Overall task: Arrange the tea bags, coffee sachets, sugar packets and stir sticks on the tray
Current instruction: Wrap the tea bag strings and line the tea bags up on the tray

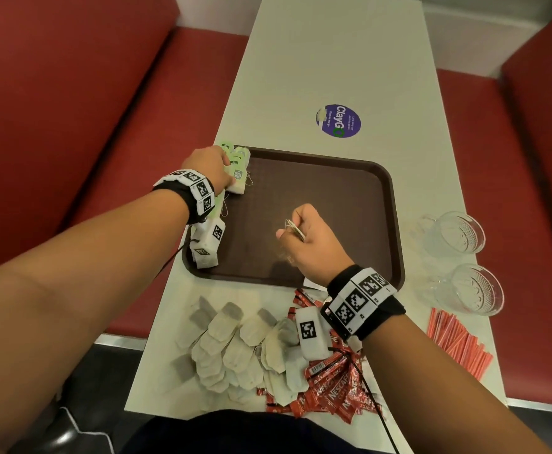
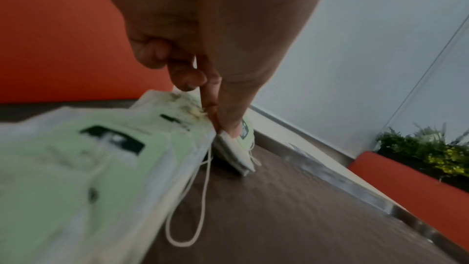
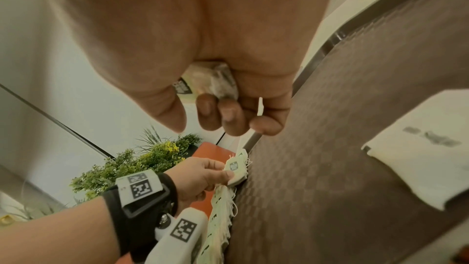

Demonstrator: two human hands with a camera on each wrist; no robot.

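A brown tray [image 1: 333,198] lies mid-table. Green-tagged tea bags [image 1: 238,168] stand in a row along its left edge, blurred and close in the left wrist view [image 2: 88,158]. My left hand [image 1: 232,178] is at the row's far end, where thumb and forefinger pinch a few tea bags [image 2: 236,144] against the tray floor [image 2: 291,208]. My right hand [image 1: 287,231] hovers over the tray's middle, its fingers [image 3: 228,115] curled round a small bundle of tea bags [image 3: 215,83].
Loose tea bags [image 1: 235,348] and red coffee sachets [image 1: 333,388] are heaped at the table's near edge. A white packet [image 3: 418,168] lies by the tray's near rim. Stir sticks [image 1: 458,342] and two glass cups [image 1: 458,234] sit on the right. Red benches flank the table.
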